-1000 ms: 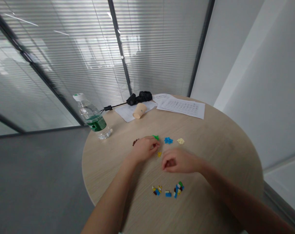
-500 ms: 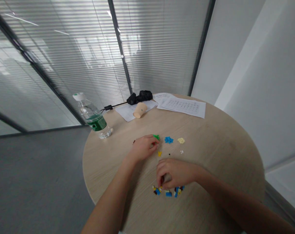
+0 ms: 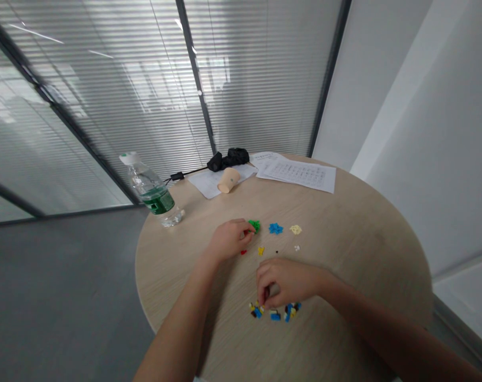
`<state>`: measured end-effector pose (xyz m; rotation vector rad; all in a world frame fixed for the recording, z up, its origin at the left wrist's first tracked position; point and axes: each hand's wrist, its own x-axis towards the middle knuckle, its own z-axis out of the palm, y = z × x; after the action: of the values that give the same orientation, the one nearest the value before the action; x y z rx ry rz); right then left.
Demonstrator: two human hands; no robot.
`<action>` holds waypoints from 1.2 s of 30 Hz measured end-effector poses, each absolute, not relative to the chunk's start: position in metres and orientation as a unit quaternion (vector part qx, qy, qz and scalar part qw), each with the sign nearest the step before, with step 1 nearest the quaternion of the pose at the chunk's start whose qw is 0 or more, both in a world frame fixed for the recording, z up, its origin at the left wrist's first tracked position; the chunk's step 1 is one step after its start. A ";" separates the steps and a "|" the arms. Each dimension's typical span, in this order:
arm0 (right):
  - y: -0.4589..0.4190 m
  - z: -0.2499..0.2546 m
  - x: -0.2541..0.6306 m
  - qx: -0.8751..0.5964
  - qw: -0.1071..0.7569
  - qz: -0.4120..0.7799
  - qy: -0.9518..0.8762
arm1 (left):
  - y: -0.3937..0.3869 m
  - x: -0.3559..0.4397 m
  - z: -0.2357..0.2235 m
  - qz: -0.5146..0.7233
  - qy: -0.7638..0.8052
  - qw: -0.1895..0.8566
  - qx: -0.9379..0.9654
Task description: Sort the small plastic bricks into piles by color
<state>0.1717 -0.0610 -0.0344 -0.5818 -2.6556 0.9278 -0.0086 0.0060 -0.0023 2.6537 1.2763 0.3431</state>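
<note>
Small toy bricks lie sorted by colour on a round wooden table (image 3: 356, 233): green bricks (image 3: 254, 225), blue bricks (image 3: 275, 228), pale yellow bricks (image 3: 295, 229), a yellow brick (image 3: 260, 250), a red brick (image 3: 243, 252). A mixed pile (image 3: 274, 312) lies nearer me. My left hand (image 3: 228, 240) rests curled beside the green bricks, fingertips pinched at a small red piece. My right hand (image 3: 289, 282) is curled over the mixed pile, its fingertips pinching down at the pile's left end.
A water bottle (image 3: 151, 191) stands at the table's left rim. A paper cup (image 3: 228, 180) lies on its side on a sheet, near printed papers (image 3: 300, 172) and a black bundle with a cable (image 3: 228, 157). Blinds and glass walls stand behind.
My right hand came back from the table's middle to the near mixed pile. My left hand shifted slightly left, uncovering a red brick on the table.
</note>
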 end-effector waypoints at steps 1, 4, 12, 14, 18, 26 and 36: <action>-0.061 -0.034 0.171 -0.201 0.133 0.318 -0.917 | 0.006 -0.009 -0.002 0.114 0.429 0.089 0.892; -0.062 -0.033 0.170 -0.204 0.124 0.313 -0.919 | 0.006 -0.008 -0.003 0.114 0.428 0.090 0.892; -0.058 -0.026 0.182 -0.273 0.175 0.309 -0.894 | 0.003 -0.003 -0.002 0.155 0.405 0.189 0.881; -0.053 -0.021 0.190 -0.335 0.250 0.278 -0.865 | 0.001 0.000 -0.001 0.177 0.391 0.251 0.868; -0.044 -0.014 0.200 -0.413 0.367 0.207 -0.807 | -0.001 0.008 -0.005 0.198 0.353 0.360 0.841; -0.042 -0.015 0.200 -0.424 0.386 0.183 -0.799 | 0.001 0.012 -0.011 0.217 0.334 0.433 0.809; -0.040 -0.017 0.202 -0.406 0.397 0.190 -0.801 | 0.001 0.003 -0.006 0.189 0.363 0.331 0.851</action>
<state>0.2023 -0.0400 -0.0169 -1.0279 -2.0304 0.4807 0.0034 0.0009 -0.0058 2.2238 0.9481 0.4929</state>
